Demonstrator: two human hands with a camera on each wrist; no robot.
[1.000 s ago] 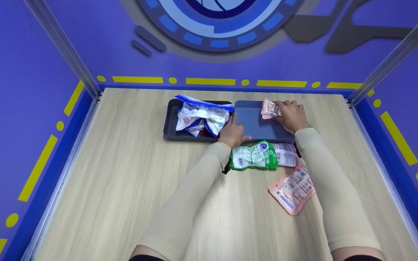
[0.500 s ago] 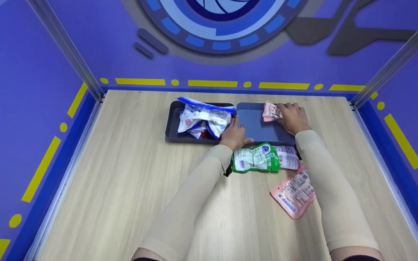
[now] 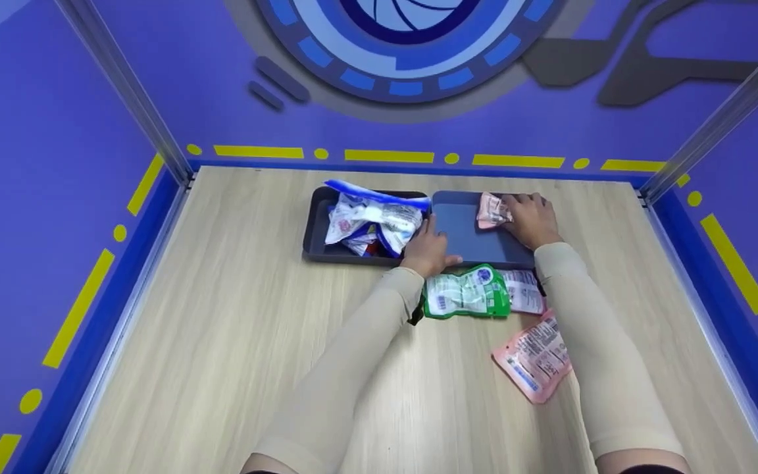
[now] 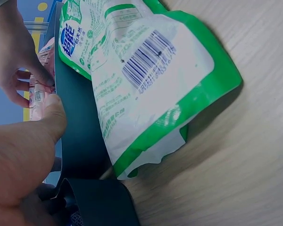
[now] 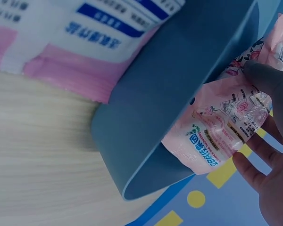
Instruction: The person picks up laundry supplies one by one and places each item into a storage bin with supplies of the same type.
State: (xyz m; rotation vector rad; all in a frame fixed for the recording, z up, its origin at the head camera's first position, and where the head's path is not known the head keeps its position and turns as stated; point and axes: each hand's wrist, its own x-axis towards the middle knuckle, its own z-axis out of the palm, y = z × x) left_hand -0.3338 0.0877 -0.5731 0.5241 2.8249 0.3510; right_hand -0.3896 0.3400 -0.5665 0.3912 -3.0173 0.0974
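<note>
My right hand [image 3: 531, 220] grips a pink pouch [image 5: 226, 122] at the right end of the blue-grey tray [image 3: 461, 230]; thumb and fingers lie on opposite sides of it in the right wrist view. Where that tray meets the dark tray [image 3: 313, 252], my left hand [image 3: 427, 253] rests over their adjoining edges. Its thumb [image 4: 54, 115] stretches along the blue-grey tray's front rim, its fingers partly hidden. Blue-and-white packets [image 3: 376, 214] fill the dark tray. Right in front of the blue-grey tray lies a green-and-white pouch [image 4: 146, 61].
A pink-and-white packet [image 3: 524, 291] lies beside the green pouch, close to the tray wall. Nearer the front, another pink pouch [image 3: 533, 359] lies flat, partly under the right sleeve [image 3: 609, 355]. Blue-purple walls enclose the wooden table [image 3: 241, 316] at the back and sides.
The head view has tilted slightly, so everything sits a little lower in it. Both hands keep their places, and the right still holds the pink pouch over the tray's right end.
</note>
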